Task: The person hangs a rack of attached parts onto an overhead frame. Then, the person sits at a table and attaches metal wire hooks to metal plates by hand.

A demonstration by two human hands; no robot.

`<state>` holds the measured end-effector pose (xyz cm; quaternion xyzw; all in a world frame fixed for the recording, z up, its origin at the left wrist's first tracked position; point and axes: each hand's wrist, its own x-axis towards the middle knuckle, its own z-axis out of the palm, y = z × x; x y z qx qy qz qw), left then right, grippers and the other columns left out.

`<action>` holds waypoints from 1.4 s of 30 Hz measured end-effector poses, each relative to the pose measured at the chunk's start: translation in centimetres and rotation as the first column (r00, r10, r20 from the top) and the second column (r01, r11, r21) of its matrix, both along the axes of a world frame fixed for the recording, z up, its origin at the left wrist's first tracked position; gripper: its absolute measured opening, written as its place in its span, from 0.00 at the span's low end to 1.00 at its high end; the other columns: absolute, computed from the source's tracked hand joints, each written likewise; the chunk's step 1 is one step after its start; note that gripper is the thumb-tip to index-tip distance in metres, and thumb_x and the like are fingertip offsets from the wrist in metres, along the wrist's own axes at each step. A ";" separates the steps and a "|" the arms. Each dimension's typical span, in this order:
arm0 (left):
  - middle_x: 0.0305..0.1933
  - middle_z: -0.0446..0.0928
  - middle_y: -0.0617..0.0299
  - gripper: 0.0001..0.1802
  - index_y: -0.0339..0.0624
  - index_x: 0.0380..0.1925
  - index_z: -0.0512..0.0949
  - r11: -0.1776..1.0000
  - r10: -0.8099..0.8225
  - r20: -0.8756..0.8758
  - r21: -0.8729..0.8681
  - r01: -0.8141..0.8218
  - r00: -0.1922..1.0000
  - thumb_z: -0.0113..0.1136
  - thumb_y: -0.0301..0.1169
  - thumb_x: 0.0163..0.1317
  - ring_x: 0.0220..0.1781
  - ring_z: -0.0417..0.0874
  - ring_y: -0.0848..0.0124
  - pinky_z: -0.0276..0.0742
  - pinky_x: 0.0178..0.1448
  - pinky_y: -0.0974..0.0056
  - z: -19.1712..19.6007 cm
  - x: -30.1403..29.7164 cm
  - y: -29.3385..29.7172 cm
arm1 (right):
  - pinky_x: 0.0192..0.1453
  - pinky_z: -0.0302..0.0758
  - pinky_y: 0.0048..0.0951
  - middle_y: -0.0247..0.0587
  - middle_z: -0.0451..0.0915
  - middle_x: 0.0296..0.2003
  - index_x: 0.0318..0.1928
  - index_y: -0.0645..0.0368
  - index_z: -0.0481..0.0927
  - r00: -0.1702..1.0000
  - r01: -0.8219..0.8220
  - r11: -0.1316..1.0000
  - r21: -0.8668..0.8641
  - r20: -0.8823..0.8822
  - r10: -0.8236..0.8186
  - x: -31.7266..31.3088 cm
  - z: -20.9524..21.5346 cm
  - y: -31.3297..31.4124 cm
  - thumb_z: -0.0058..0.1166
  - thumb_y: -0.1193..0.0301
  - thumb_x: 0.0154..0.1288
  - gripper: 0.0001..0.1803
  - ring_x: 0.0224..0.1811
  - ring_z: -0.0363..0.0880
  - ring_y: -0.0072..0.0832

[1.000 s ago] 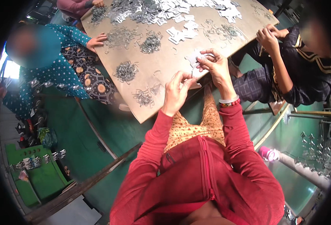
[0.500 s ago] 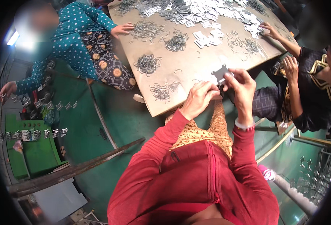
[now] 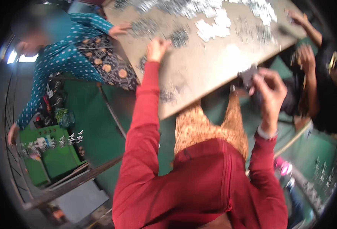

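Observation:
My right hand (image 3: 270,87) is closed on a dark flat metal plate (image 3: 247,77) with notched edges, pinched between thumb and fingers off the table's near edge. Stretched forward over the table is my left hand (image 3: 157,49), its fingers bent and smeared by motion; whether they hold anything cannot be made out. It is close to a heap of small metal hooks (image 3: 180,36) on its right. Another small heap (image 3: 142,63) is partly hidden behind my left wrist. A sparser heap of hooks (image 3: 168,94) lies near the table corner.
The tan table (image 3: 206,68) bears white flat plates (image 3: 214,26) and more hook heaps farther off. A co-worker in a dotted teal top (image 3: 57,61) sits at the left, one hand on the table. Another person's hands (image 3: 305,57) are at the right. A green bench (image 3: 35,166) stands lower left.
My left hand has left the plate and reached forward and left over the hook heaps. My right hand has moved right with the plate. The view has shifted and blurred.

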<state>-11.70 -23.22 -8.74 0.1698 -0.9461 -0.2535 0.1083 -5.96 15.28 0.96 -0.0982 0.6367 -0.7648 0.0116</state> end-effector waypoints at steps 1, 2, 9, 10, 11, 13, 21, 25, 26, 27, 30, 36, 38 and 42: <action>0.29 0.78 0.42 0.25 0.37 0.30 0.80 0.992 0.036 0.007 -0.125 -0.035 0.999 0.64 0.51 0.46 0.37 0.80 0.49 0.74 0.42 0.52 -0.4 -0.9 -0.7 | 0.24 0.72 0.21 0.41 0.77 0.27 0.38 0.69 0.75 1.000 -0.022 1.000 -0.002 -0.014 0.022 -0.6 0.6 0.2 0.57 0.82 0.56 0.08 0.21 0.75 0.23; 0.30 0.77 0.40 0.26 0.35 0.31 0.77 0.897 0.119 0.037 -0.431 -0.092 0.992 0.63 0.51 0.48 0.37 0.79 0.46 0.74 0.41 0.51 -0.3 -2.1 -1.3 | 0.25 0.72 0.21 0.40 0.77 0.26 0.37 0.69 0.76 0.995 0.039 0.993 0.113 -0.094 -0.028 -0.8 1.6 0.2 0.57 0.79 0.57 0.08 0.20 0.74 0.23; 0.25 0.75 0.60 0.14 0.36 0.33 0.75 0.733 -0.661 0.202 0.378 0.565 0.722 0.58 0.37 0.57 0.28 0.75 0.70 0.71 0.35 0.64 11.2 11.7 15.7 | 0.21 0.76 0.18 0.43 0.80 0.26 0.41 0.69 0.75 0.967 0.128 0.992 -0.003 -0.220 -0.126 0.4 1.1 5.0 0.58 0.79 0.56 0.12 0.20 0.78 0.22; 0.26 0.76 0.56 0.12 0.38 0.30 0.75 0.640 -0.765 0.459 0.461 0.615 0.451 0.56 0.37 0.59 0.28 0.77 0.63 0.72 0.36 0.62 12.7 13.8 18.8 | 0.20 0.76 0.18 0.43 0.80 0.25 0.41 0.69 0.75 0.976 0.137 0.990 0.023 -0.173 -0.132 1.5 1.2 7.3 0.58 0.79 0.55 0.12 0.20 0.78 0.21; 0.29 0.77 0.51 0.15 0.38 0.28 0.75 0.496 -0.829 0.530 0.548 0.673 0.179 0.55 0.40 0.59 0.31 0.78 0.55 0.73 0.36 0.58 11.0 16.6 18.1 | 0.20 0.76 0.18 0.43 0.80 0.25 0.41 0.69 0.75 0.987 0.139 0.988 0.061 -0.088 -0.133 2.4 2.2 8.1 0.58 0.79 0.56 0.12 0.20 0.78 0.21; 0.27 0.76 0.48 0.16 0.39 0.28 0.78 0.585 -0.672 0.737 0.585 0.562 -0.067 0.55 0.43 0.58 0.30 0.78 0.49 0.73 0.35 0.54 8.2 24.0 14.2 | 0.21 0.76 0.18 0.42 0.80 0.25 0.42 0.69 0.75 0.998 0.013 1.000 0.011 0.064 -0.014 3.0 2.9 7.5 0.58 0.78 0.56 0.13 0.19 0.78 0.21; 0.35 0.75 0.49 0.14 0.39 0.37 0.76 0.768 -0.625 0.717 0.494 0.407 0.308 0.53 0.37 0.57 0.36 0.77 0.54 0.74 0.41 0.59 1.9 36.4 10.1 | 0.35 0.75 0.21 0.41 0.78 0.30 0.41 0.68 0.76 0.998 0.015 0.993 0.116 0.059 -0.021 6.8 6.5 13.1 0.55 0.74 0.59 0.11 0.29 0.78 0.22; 0.41 0.74 0.50 0.16 0.40 0.43 0.75 0.862 -0.506 0.729 0.439 0.252 0.461 0.53 0.35 0.55 0.42 0.76 0.56 0.74 0.44 0.61 2.4 41.6 11.8 | 0.38 0.74 0.22 0.45 0.76 0.39 0.46 0.67 0.71 1.000 0.016 0.944 0.331 -0.005 -0.016 4.9 5.7 12.5 0.52 0.73 0.60 0.15 0.34 0.77 0.25; 0.42 0.74 0.50 0.17 0.40 0.44 0.74 0.880 -0.468 0.730 0.435 0.190 0.498 0.53 0.35 0.55 0.43 0.76 0.56 0.74 0.45 0.61 2.0 43.3 12.5 | 0.34 0.72 0.20 0.47 0.76 0.40 0.47 0.66 0.70 0.999 0.020 0.948 0.318 0.020 -0.027 5.0 4.5 11.8 0.51 0.74 0.61 0.15 0.31 0.77 0.24; 0.44 0.74 0.50 0.18 0.40 0.45 0.74 0.851 -0.513 0.697 0.490 0.190 0.500 0.52 0.34 0.55 0.45 0.76 0.56 0.74 0.46 0.62 0.0 43.6 13.7 | 0.29 0.71 0.19 0.49 0.75 0.41 0.48 0.66 0.69 0.994 0.082 0.941 0.329 0.045 -0.103 5.9 3.9 12.9 0.50 0.75 0.61 0.15 0.29 0.76 0.24; 0.48 0.73 0.50 0.22 0.40 0.49 0.72 0.839 -0.502 0.643 0.525 0.143 0.579 0.52 0.33 0.53 0.49 0.75 0.57 0.74 0.49 0.63 -1.7 45.5 16.7 | 0.16 0.67 0.13 0.57 0.74 0.44 0.50 0.64 0.67 0.964 0.249 0.954 0.168 0.056 -0.262 6.1 4.4 15.7 0.47 0.77 0.63 0.15 0.21 0.73 0.21; 0.44 0.66 0.49 0.15 0.41 0.41 0.66 0.872 0.005 0.615 0.384 -0.305 0.788 0.55 0.32 0.54 0.46 0.73 0.51 0.71 0.46 0.54 0.9 49.0 21.8 | 0.41 0.81 0.24 0.56 0.72 0.47 0.45 0.65 0.71 0.982 -0.135 0.977 -0.165 0.106 0.154 1.1 4.1 16.7 0.47 0.80 0.63 0.10 0.41 0.78 0.36; 0.42 0.67 0.50 0.16 0.41 0.40 0.66 0.782 0.175 0.585 0.407 -0.473 0.792 0.56 0.33 0.54 0.45 0.73 0.52 0.71 0.45 0.55 -0.4 50.3 24.4 | 0.47 0.80 0.28 0.55 0.72 0.48 0.44 0.66 0.71 0.991 -0.078 0.990 -0.119 0.103 0.091 -0.2 3.4 15.9 0.47 0.80 0.63 0.09 0.49 0.74 0.41; 0.38 0.71 0.50 0.15 0.41 0.40 0.67 0.601 0.517 0.554 0.307 -0.738 0.652 0.55 0.36 0.56 0.39 0.76 0.51 0.73 0.43 0.56 -1.5 49.5 26.8 | 0.46 0.81 0.27 0.52 0.74 0.44 0.44 0.67 0.71 0.992 -0.058 0.996 -0.061 0.113 0.065 -1.0 2.6 13.6 0.48 0.79 0.63 0.09 0.47 0.76 0.39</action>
